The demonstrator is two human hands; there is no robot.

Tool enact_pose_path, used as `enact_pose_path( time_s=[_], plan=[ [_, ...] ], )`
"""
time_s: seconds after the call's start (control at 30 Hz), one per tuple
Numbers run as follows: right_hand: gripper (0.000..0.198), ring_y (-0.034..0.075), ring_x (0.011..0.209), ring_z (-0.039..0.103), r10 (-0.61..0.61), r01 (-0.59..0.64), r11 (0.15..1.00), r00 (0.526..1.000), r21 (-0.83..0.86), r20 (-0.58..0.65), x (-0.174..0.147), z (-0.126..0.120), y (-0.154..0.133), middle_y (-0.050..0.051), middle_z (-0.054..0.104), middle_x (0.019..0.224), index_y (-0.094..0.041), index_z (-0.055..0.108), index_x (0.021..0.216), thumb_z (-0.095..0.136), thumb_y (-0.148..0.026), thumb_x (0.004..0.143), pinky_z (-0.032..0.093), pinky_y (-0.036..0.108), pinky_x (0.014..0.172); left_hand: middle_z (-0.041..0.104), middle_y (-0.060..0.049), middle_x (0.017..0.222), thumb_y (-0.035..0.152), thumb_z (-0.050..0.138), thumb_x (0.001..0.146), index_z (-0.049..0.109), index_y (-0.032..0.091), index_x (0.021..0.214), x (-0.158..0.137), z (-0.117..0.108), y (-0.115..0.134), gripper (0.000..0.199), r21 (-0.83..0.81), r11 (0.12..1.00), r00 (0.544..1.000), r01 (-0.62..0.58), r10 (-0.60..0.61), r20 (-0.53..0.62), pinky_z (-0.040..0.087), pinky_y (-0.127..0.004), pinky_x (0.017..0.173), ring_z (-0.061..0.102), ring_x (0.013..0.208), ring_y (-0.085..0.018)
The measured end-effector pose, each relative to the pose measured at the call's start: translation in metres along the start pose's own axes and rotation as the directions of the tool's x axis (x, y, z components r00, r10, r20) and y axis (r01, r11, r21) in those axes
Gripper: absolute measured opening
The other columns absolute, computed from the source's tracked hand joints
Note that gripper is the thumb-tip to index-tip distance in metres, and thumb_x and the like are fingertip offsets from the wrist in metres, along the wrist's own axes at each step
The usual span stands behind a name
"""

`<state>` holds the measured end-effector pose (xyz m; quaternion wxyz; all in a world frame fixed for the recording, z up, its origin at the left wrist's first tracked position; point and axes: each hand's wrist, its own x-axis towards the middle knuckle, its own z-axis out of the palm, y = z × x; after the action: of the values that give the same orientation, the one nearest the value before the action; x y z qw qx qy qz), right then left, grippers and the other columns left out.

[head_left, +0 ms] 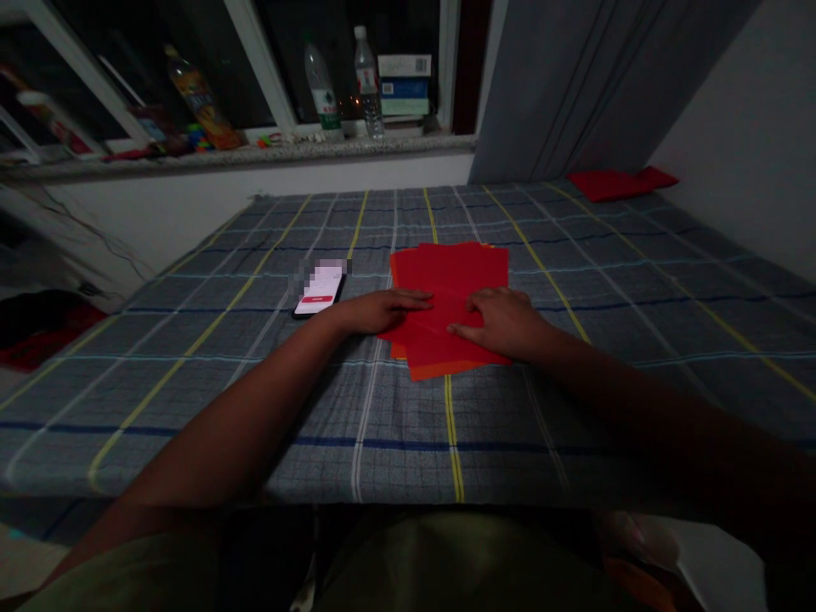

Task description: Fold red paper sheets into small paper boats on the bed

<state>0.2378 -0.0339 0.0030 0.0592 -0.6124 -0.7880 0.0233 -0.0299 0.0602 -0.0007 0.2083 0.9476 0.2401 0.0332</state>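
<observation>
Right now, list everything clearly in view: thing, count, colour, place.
paper sheets: several, red and orange, under both hands
phone: one, black, screen lit, left of the sheets
checked cloth: one, mostly grey, beneath sheets and phone
red item: one, red, cloth's far right corner
windowsill: one, speckled grey, behind the cloth
clear bottles: two, colourless, on the windowsill
orange bottle: one, orange, windowsill's left part
small items: several, multicoloured, windowsill
boxes: several stacked, white and blue, right of clear bottles
curtain: one, grey, right of the windowsill
left hand: one, bare, sheets' left side
right hand: one, bare, sheets' right side
</observation>
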Motion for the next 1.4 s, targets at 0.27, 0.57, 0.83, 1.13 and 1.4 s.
enact_pose_path(
  time_s=[0.27,0.57,0.83,1.13,1.4],
  plan=[
    [0.054,0.042,0.120,0.062,-0.059,0.061,0.998,0.995,-0.022,0.076,0.001,-0.003,0.005,0.020,0.068,0.132,-0.015,0.070,0.120,0.065,-0.060,0.089,0.050,0.058,0.098,0.051,-0.002,0.160,0.003,0.040,0.091,0.057,0.026,0.149,-0.001,-0.001,-0.006,0.064,0.025,1.000,1.000,-0.012,0.012,0.005,0.037,-0.034,0.125,0.047,0.149,-0.010],
    [0.062,0.044,0.147,0.041,-0.180,0.172,0.983,0.969,0.058,0.168,-0.002,-0.009,0.027,0.015,0.051,0.160,-0.018,0.063,0.143,0.065,-0.048,0.088,0.035,0.063,0.118,0.065,-0.008,0.146,0.012,0.064,0.087,0.068,0.024,0.135,-0.007,-0.003,0.002,0.050,-0.013,0.993,0.987,-0.120,0.118,-0.104,0.039,-0.044,0.122,0.056,0.139,-0.022],
    [0.048,0.033,0.137,0.054,-0.393,0.396,0.914,0.918,0.086,-0.047,0.001,-0.008,0.039,0.014,0.064,0.146,-0.018,0.070,0.133,0.055,-0.017,0.088,0.038,0.054,0.117,0.072,-0.008,0.132,0.038,0.077,0.087,0.076,0.026,0.122,-0.005,-0.003,0.029,0.037,0.093,0.985,0.983,-0.142,0.152,-0.102,0.033,-0.049,0.117,0.058,0.130,-0.030],
    [0.042,0.035,0.121,0.065,-0.509,0.513,0.841,0.858,0.170,-0.072,-0.002,-0.001,0.025,0.017,0.073,0.127,-0.017,0.075,0.121,0.073,-0.047,0.091,0.046,0.052,0.108,0.071,-0.013,0.113,0.049,0.067,0.097,0.075,0.019,0.118,0.003,0.010,0.034,0.037,0.094,0.958,0.948,-0.271,0.283,-0.146,0.047,-0.040,0.102,0.065,0.111,-0.026],
    [0.026,0.028,0.110,0.069,-0.557,0.574,0.781,0.819,0.248,-0.140,0.004,0.003,0.030,0.013,0.078,0.113,-0.019,0.078,0.112,0.057,-0.030,0.102,0.049,0.045,0.102,0.072,-0.013,0.103,0.039,0.047,0.107,0.072,0.016,0.108,0.006,0.013,0.040,0.035,0.148,0.962,0.944,-0.231,0.258,-0.205,0.050,-0.036,0.092,0.066,0.098,-0.023]
  ],
)
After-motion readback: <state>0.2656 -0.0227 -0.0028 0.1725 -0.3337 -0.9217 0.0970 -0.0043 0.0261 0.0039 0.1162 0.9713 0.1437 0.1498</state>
